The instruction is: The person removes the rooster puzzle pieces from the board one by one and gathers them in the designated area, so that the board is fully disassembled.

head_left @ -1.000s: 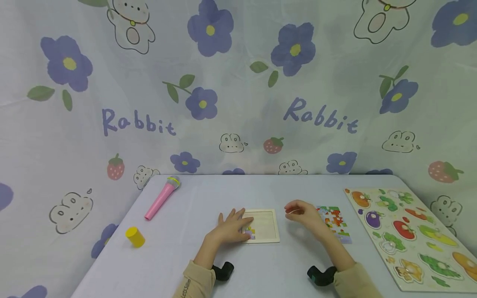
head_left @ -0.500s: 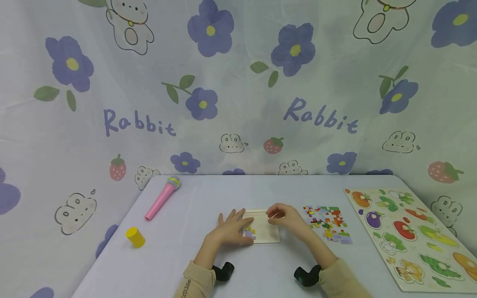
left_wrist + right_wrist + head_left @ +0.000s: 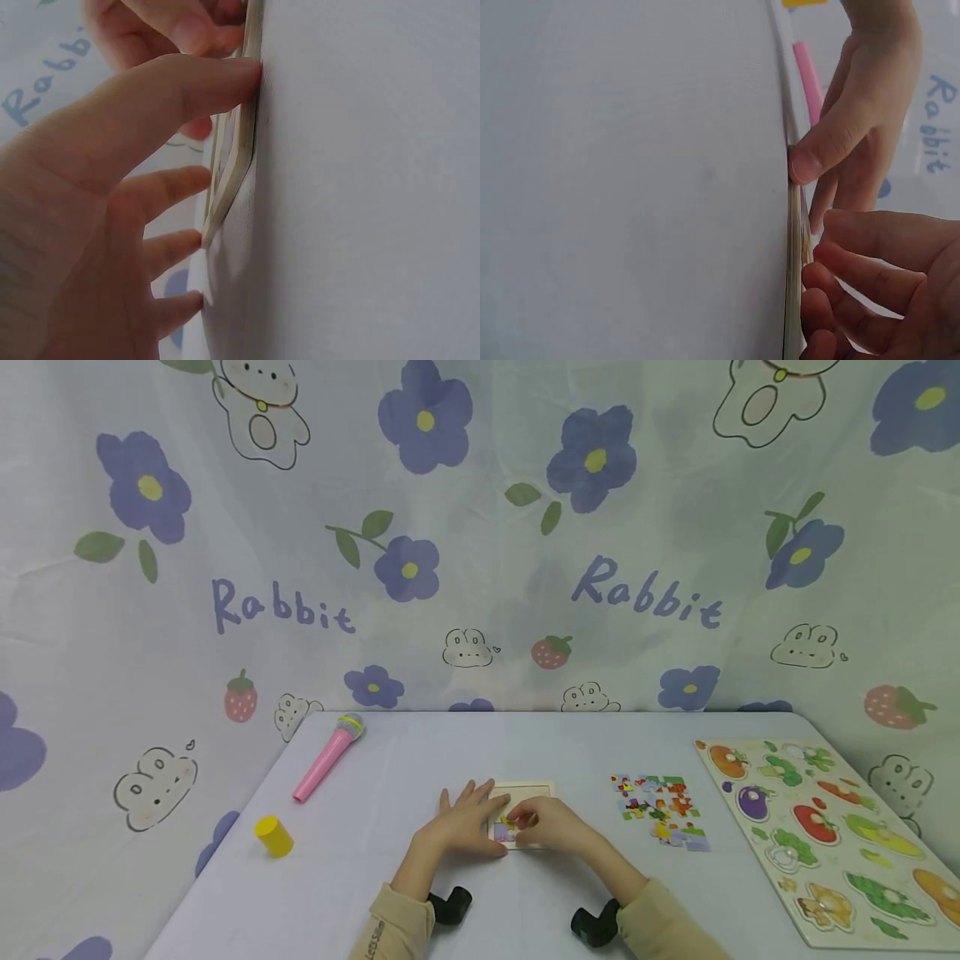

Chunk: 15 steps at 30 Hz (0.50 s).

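Observation:
In the head view a small wooden puzzle frame (image 3: 531,789) lies at the middle of the table, a few lavender and yellow pieces (image 3: 501,832) in its near left corner. My left hand (image 3: 459,823) rests over its left side, fingers spread and nearly straight. The left thumb (image 3: 225,79) presses the frame's near edge in the left wrist view. My right hand (image 3: 553,823) reaches in over the frame, thumb and fingertips right at the laid pieces. It pinches a puzzle piece, mostly hidden by the fingers. In the right wrist view the right thumb (image 3: 877,236) is close above the frame's edge (image 3: 793,262).
Several loose jigsaw pieces (image 3: 663,806) lie together right of the frame. Farther right is a large vegetable peg board (image 3: 832,835). A pink toy microphone (image 3: 324,764) and a yellow cylinder (image 3: 273,836) lie on the left. A printed curtain (image 3: 480,543) hangs behind the table.
My right hand has moved left from beside the loose pieces to the frame's lower left part, uncovering those pieces. My left hand has stayed on the frame.

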Each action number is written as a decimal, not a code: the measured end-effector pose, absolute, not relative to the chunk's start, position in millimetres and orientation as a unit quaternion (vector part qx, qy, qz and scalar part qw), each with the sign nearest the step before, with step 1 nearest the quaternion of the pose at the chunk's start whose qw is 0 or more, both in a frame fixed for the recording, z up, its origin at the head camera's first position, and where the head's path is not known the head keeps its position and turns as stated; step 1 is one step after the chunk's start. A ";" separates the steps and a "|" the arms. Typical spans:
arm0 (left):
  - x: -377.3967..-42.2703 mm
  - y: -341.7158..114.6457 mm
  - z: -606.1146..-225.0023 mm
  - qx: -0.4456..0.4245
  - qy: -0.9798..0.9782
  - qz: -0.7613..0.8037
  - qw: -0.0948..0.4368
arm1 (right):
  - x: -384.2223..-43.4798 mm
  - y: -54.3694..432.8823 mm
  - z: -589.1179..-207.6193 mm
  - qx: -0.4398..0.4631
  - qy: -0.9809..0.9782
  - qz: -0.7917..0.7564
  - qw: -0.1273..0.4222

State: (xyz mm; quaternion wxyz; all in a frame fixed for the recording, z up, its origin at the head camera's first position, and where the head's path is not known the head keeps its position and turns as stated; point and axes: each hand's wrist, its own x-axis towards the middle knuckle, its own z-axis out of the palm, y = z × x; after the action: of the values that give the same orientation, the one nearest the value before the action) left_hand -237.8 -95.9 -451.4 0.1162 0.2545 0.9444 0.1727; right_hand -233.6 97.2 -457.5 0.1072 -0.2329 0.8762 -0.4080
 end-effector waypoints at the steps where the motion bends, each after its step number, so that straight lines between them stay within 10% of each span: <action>1: -237.5 -95.8 -451.1 0.254 0.944 0.175 0.117 | -233.0 95.3 -457.2 -0.233 0.880 -0.400 0.109; 15: -239.2 -97.5 -453.4 0.259 0.943 0.175 0.115 | -232.1 82.8 -456.8 -0.222 0.900 -0.358 0.109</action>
State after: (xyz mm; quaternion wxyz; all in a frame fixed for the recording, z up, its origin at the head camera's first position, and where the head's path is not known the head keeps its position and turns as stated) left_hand -239.2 -97.5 -453.4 0.1148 0.2586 0.9430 0.1751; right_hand -232.1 82.8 -456.8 0.1087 -0.2224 0.9003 -0.3581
